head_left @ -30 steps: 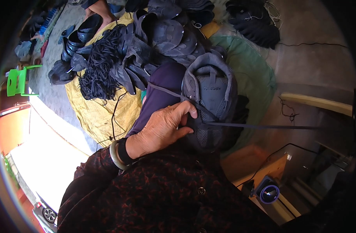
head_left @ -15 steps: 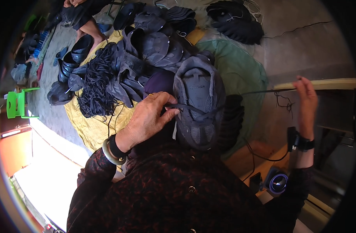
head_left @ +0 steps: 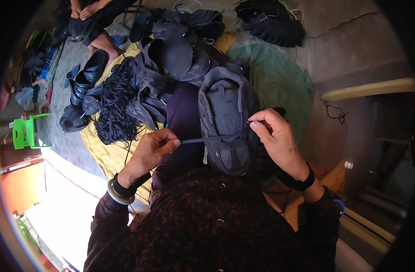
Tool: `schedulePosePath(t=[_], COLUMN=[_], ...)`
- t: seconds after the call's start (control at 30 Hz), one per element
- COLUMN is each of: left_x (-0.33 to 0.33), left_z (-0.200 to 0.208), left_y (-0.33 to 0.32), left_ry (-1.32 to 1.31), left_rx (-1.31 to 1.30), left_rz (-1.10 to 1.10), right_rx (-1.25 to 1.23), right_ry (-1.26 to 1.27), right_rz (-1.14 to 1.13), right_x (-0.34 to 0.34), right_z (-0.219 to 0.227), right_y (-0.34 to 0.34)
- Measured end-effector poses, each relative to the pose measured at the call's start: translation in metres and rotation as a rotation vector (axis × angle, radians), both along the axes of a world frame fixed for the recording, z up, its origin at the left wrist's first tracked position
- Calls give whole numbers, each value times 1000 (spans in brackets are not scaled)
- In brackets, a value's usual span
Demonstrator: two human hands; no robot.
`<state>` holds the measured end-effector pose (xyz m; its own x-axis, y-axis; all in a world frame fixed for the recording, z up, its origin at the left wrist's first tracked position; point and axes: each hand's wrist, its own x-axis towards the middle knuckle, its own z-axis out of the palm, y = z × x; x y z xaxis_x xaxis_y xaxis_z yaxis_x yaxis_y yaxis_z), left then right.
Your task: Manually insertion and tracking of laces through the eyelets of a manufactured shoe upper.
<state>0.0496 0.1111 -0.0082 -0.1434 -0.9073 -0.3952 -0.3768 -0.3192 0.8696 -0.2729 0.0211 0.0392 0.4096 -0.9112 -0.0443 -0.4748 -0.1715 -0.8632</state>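
Note:
A dark grey shoe upper [head_left: 225, 106] rests over my lap, its toe toward me, with a flat dark shoelace [head_left: 194, 140] threaded across its lower eyelets. My left hand [head_left: 148, 152] is closed in a pinch on one end of the lace, stretched straight out to the left of the shoe. At the shoe's right edge, my right hand [head_left: 280, 138] pinches thumb and forefinger together by the eyelets. A small dark tip shows between those fingers, seemingly the lace's other end.
Ahead lies a heap of dark shoe uppers [head_left: 178, 54] beside a tangled bundle of black laces [head_left: 119, 99] on yellow sheeting [head_left: 98, 145]. Green sheeting [head_left: 284, 75] is at the right. Stacked dark soles [head_left: 275, 29] lie farther back. Another person's hands [head_left: 87, 10] show at the upper left, near a green chair [head_left: 25, 133].
My right hand has come in from the far right to the shoe's right edge. My left hand has moved left, away from the shoe, drawing out a length of lace.

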Motion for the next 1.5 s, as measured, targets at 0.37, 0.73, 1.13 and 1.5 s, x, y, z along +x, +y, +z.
schedulePosePath(t=[0.37,0.73,1.13,1.5], left_x=[-3,-83,-103,-115], left_z=[13,58,45,44], left_y=[-29,-79,-93,-75], left_ry=[-116,134,-123,-474], left_rx=[-163,-79,-423,-870], left_rz=[24,-234,-458,-419], right_rx=[101,2,-416,164], right_ry=[120,120,209,-30], right_rz=[46,-20,93,-74], right_x=[-6,-8,-5,-9], right_z=[21,8,1,-9], right_y=[9,8,13,15])
